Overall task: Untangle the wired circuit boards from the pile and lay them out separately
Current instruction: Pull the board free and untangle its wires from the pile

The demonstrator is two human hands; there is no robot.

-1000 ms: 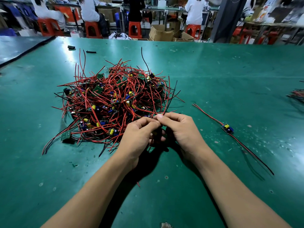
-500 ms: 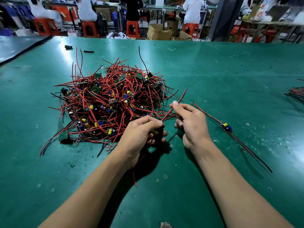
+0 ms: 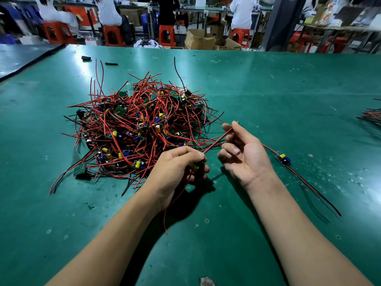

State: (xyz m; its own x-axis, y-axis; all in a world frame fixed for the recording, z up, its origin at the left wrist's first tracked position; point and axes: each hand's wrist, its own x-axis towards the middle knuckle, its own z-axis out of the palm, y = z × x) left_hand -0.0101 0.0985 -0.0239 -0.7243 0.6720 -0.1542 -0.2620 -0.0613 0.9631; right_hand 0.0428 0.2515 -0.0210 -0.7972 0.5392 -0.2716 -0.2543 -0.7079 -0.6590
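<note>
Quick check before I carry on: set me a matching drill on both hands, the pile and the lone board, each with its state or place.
1 left hand
2 right hand
3 pile
4 lone board

A lies apart on the mat, right of both hands
B grips a small board
C pinches a red wire
D tangled, beyond the left hand

Pairs: 1-B, 2-C, 3-D, 4-A

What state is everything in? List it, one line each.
Pile of wired circuit boards: tangled, heaped on table.
Circuit board: gripped in left hand at pile's edge.
Red wire: stretched from left hand, pinched by right hand.
Separated board: lying flat, wires spread out, apart from pile.
</note>
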